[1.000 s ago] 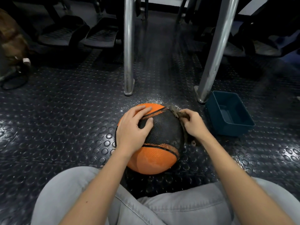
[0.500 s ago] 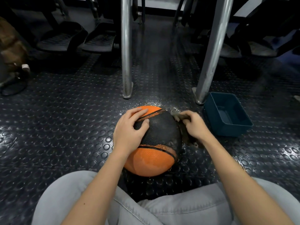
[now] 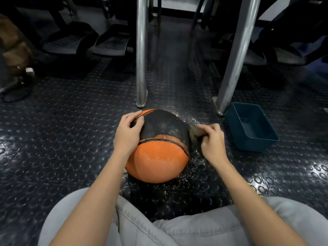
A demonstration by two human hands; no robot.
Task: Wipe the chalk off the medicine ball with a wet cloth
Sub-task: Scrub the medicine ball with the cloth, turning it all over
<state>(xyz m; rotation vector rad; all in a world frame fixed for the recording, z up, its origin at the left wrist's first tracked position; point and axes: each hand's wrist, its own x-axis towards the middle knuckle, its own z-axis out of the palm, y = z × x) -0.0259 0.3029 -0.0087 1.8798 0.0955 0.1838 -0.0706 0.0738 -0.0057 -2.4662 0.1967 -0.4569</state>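
- The medicine ball (image 3: 159,150) sits on the dark studded floor (image 3: 71,139), just in front of the person's knees and between the two forearms.
- Its near face is orange, and a black panel covers the top and far side. A thin black line and a speckled orange band run where the two colours meet.
- The orange face carries a pale, dusty haze, while the black panel looks darker and glossy.
- The left hand (image 3: 127,134) lies on the ball's upper left side. Its fingers are bent over the curve and the thumb is spread onto the black panel, so the hand grips the ball.
- The right hand (image 3: 213,141) is at the ball's right side, with its fingers curled tight around a bunched brownish cloth (image 3: 195,132).
- The cloth is blurred. It touches the right edge of the black panel, squeezed between the hand and the ball.
- Small bright specks dot the floor (image 3: 195,164) around the right and far sides of the ball.
- A dark blue plastic tub (image 3: 255,145) stands on the floor just to the right of the right hand, apart from the ball. Whether it holds water cannot be told.
- Two shiny metal legs rise from the floor beyond the ball. One (image 3: 141,50) stands upright just behind it, and the other (image 3: 236,50) leans, with its foot beside the tub's far left corner.
- Light grey trousers (image 3: 177,231) fill the bottom of the view.
- Dark ribbed foot plates (image 3: 110,43) sit further back on the left.
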